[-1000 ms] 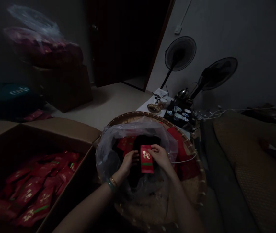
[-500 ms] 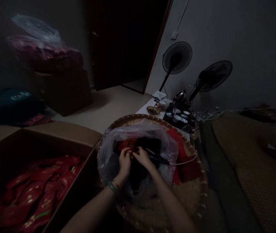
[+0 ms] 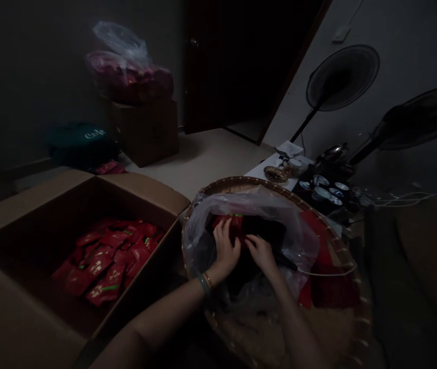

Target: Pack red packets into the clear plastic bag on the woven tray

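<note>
A red packet (image 3: pixel 237 221) with a bright green strip is over the dark contents of a clear plastic bag (image 3: pixel 306 241). My left hand (image 3: pixel 226 248), with bracelets at the wrist, holds the packet, its fingers across the front and its thumb at the side. My right hand (image 3: pixel 260 253) pinches the packet's lower right edge between thumb and fingertips. The bag lies spread in a round woven bamboo tray (image 3: pixel 322 333). Just right of my right hand is a dark tool (image 3: pixel 285 261) with a white cord. Its front part is hidden in shadow.
An open cardboard box (image 3: pixel 141 185) with many red packets (image 3: pixel 105 261) stands at the left. Red sheets (image 3: pixel 318 256) lie on the tray's right side. Beyond are cups (image 3: pixel 321 193), two fans (image 3: pixel 342 77) and a bagged pile (image 3: pixel 134 79) on another box (image 3: pixel 145 133).
The view has turned left, so the surroundings appear farther right. My left hand has moved from the packet's bottom edge up over its front, fingers spreading. My right hand stays at its lower edge.
</note>
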Available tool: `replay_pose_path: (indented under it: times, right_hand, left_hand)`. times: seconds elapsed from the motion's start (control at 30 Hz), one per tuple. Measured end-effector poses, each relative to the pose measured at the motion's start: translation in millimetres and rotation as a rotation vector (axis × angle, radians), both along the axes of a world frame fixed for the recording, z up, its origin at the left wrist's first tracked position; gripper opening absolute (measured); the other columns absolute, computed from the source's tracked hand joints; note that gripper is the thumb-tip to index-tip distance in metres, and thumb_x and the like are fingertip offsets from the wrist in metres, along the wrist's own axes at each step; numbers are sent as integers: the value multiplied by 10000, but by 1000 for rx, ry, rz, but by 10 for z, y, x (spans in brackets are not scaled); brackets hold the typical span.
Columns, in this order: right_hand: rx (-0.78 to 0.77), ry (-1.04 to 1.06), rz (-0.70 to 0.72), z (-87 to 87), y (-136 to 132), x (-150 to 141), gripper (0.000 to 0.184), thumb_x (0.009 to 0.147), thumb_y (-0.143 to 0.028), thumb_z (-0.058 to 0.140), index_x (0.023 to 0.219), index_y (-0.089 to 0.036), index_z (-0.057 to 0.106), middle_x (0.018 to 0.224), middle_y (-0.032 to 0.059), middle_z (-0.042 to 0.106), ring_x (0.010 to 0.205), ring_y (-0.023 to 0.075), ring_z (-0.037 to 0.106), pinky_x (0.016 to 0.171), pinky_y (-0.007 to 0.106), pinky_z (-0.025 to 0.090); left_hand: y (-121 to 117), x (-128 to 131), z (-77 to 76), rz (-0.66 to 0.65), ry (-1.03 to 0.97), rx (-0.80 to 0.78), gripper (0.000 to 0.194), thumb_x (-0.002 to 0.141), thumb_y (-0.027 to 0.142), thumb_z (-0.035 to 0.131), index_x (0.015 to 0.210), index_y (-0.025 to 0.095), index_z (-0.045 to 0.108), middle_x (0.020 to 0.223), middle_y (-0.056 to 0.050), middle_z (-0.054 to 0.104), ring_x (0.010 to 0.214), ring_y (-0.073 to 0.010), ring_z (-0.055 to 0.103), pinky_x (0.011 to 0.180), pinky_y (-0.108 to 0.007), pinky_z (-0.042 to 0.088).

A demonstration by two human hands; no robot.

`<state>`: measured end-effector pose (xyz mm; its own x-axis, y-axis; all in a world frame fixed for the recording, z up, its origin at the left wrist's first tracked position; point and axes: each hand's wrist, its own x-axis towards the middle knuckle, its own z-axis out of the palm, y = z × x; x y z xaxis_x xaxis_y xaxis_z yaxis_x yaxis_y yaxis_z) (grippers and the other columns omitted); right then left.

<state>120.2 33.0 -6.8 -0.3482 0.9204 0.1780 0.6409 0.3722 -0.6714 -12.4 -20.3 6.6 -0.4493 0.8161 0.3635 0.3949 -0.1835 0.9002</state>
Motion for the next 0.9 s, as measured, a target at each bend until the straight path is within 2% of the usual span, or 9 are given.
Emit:
replay_pose_path:
  times: [0.07,0.13,0.2,0.27,0.33,0.47,0.6,0.73,0.9]
  right_hand:
    - [8,-24,95,100,-49,91,259,806,-235,439,934,-217,664,908,74,673,835,216,619,783,351,469]
    - [28,-23,150,174,-78,144,266,816,-225,427,945,-225,659,890,64,655,825,201,607,781,341,473]
    - [77,32,65,204,-93,171,266,810,-250,457,1006,-214,632,908,72,633,827,199,592,768,342,484]
    - [118,135,-127,192,-108,178,361,792,-300,505,1133,-191,557,965,95,603,822,201,579,716,339,509]
    - [121,217,-262,160,-133,167,478,784,-343,526,1227,-173,477,1002,115,573,802,196,572,643,321,527]
    - [144,215,-241,136,-189,122,436,826,-342,475,1232,-187,490,1029,122,557,817,187,576,627,294,528]
    - [244,161,-237,165,-213,104,403,860,-301,425,1247,-207,485,1133,121,536,971,206,553,726,310,517]
    - [349,91,-214,178,-237,115,362,880,-266,410,1223,-213,514,1151,103,550,1077,210,501,920,365,425]
    - [383,67,-259,185,-235,146,251,853,-297,474,1043,-232,625,1067,89,566,1011,218,504,896,387,414]
  left_hand:
    - [-34,9,44,-45,63,-10,591,713,105,525,1288,199,421,1279,-110,448,1210,-260,344,1021,-439,251]
    - [-43,4,51,-137,73,-72,440,732,128,528,1162,218,560,1108,-88,585,1093,-251,455,965,-426,315]
    - [-29,-7,25,-227,-14,-159,259,747,161,532,960,216,669,916,-67,662,919,-224,555,873,-383,392]
    - [1,-15,-19,-240,-177,-229,171,739,199,558,843,201,694,840,-61,686,797,-202,600,780,-336,439]
    - [32,-15,-64,-200,-321,-258,151,708,229,597,817,189,695,817,-55,697,753,-196,616,728,-307,455]
    - [66,1,-103,-201,-448,-263,150,654,254,646,767,170,696,758,-43,701,729,-187,620,710,-285,459]
    - [66,10,-77,-195,-530,-280,149,615,238,674,739,157,694,724,-39,694,696,-171,614,688,-266,459]
    - [67,4,-67,-188,-556,-286,173,599,247,688,738,145,693,689,-32,679,647,-151,592,635,-242,444]
    - [75,1,-84,-190,-535,-307,185,590,260,691,734,144,688,672,-27,669,630,-144,581,619,-236,439]
